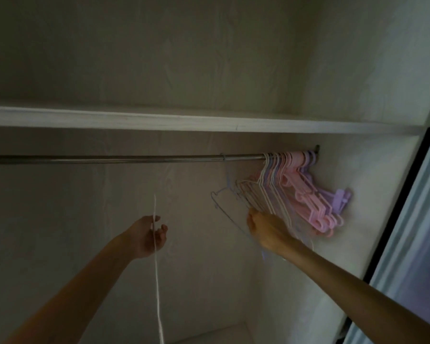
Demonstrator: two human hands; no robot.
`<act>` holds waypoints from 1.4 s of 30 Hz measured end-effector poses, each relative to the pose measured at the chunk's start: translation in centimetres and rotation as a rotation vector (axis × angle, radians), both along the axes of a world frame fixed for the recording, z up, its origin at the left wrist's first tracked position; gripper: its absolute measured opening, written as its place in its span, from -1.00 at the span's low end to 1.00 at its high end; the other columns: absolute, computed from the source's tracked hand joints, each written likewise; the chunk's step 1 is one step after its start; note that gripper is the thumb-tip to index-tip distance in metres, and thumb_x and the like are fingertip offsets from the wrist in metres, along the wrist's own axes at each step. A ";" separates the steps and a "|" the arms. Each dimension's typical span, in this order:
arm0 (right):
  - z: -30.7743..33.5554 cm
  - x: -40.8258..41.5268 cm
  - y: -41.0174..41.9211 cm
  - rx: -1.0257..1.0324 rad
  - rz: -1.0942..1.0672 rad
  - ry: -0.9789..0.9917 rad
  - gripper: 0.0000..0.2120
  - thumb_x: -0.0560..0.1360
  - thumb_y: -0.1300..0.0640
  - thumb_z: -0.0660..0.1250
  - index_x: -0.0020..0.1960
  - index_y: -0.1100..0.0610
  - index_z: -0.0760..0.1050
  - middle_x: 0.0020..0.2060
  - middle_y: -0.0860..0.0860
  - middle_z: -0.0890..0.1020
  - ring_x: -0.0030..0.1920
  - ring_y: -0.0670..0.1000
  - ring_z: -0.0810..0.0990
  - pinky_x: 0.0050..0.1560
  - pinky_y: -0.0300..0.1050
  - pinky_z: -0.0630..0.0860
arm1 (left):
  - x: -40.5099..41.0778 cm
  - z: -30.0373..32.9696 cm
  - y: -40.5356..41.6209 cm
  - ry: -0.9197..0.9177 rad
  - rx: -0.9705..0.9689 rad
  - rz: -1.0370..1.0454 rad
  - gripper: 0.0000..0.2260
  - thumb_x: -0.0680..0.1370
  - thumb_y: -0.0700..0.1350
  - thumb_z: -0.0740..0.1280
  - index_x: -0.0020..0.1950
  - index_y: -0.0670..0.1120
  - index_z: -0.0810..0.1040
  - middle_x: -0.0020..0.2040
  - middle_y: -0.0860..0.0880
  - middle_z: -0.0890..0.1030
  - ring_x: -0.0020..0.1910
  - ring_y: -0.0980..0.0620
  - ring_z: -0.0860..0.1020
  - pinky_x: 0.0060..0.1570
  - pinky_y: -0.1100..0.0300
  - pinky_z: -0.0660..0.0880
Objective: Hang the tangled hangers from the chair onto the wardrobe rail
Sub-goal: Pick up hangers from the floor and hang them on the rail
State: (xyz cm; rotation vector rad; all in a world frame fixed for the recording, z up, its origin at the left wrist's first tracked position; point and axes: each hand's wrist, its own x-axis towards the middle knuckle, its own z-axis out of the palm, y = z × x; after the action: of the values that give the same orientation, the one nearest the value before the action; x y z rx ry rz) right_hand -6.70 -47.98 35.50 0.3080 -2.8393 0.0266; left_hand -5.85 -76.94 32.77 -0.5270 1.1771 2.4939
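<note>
Your left hand [148,235] pinches a thin white hanger [156,269] between thumb and fingers, seen edge-on so it reads as one long pale wire running from above the hand down toward the wardrobe floor; the other fingers are loosely spread. Your right hand [265,230] is curled into the lower edges of the hung hangers [305,192], a packed pink, lilac and white bunch at the far right end of the rail [134,158], just under the shelf [159,120]; whether that grip is clamped on a wire or only pressing the bunch aside cannot be told. A bluish wire hanger [225,207] hangs skewed just left of the bunch, and its hook looks not properly seated on the rail. Judging by the thin wire, the white hanger should be very light and springy: it will flex and swing if you hold it low, and its coated surface may slip through a loose pinch. Take it near the neck, just below the hook, so the hook stays steady as you lift it over the rail. The long bare stretch of rail to the left gives you room. Watch that the free hook or shoulder notches do not snag the skewed hanger or the bunch, since these thin frames interlock easily.
</note>
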 end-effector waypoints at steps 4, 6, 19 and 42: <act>1.3 -1.7 -0.4 -0.067 0.007 0.042 -0.58 0.62 -0.07 -0.01 0.28 0.18 0.39 0.16 0.19 0.57 0.15 0.20 0.56 0.09 -0.01 0.47 | 0.1 1.2 0.4 -0.001 0.051 0.019 -0.73 0.56 -0.06 0.18 -0.22 -0.23 0.42 -0.52 -0.15 0.54 -0.63 -0.03 0.52 -0.59 0.29 0.50; 3.7 -3.8 -1.2 -0.120 0.056 0.247 -0.54 0.61 -0.07 0.02 0.38 0.18 0.30 0.24 0.20 0.51 0.20 0.20 0.51 0.14 0.01 0.45 | -0.4 2.0 0.9 0.012 0.089 0.071 -0.77 0.55 -0.09 0.20 -0.20 -0.24 0.44 -0.50 -0.17 0.55 -0.61 -0.03 0.55 -0.58 0.25 0.52; 6.7 -12.8 -3.8 0.032 0.273 0.333 -0.49 0.60 0.02 0.13 0.49 0.16 0.13 0.42 0.13 0.33 0.46 0.09 0.22 0.47 0.03 -0.05 | -2.4 2.8 2.8 0.004 0.059 0.063 -0.82 0.52 -0.17 0.27 -0.12 -0.30 0.46 -0.30 -0.22 0.54 -0.51 -0.10 0.61 -0.49 0.12 0.58; 5.4 -3.6 -3.7 -0.319 0.339 -0.391 -0.57 0.59 -0.08 0.14 0.19 0.26 0.47 -0.01 0.14 0.58 -0.02 0.08 0.56 -0.02 -0.08 0.44 | -2.5 3.6 6.0 0.133 0.018 0.014 -0.67 0.57 -0.16 0.15 0.31 -0.25 0.32 0.16 -0.19 0.44 0.14 -0.07 0.51 0.38 0.08 0.25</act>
State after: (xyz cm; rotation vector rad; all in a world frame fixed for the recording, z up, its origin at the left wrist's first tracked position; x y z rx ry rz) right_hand -10.31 -51.72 40.86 0.7793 -3.0504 0.6691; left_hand -8.33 -70.95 36.37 -0.3706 1.2011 2.5839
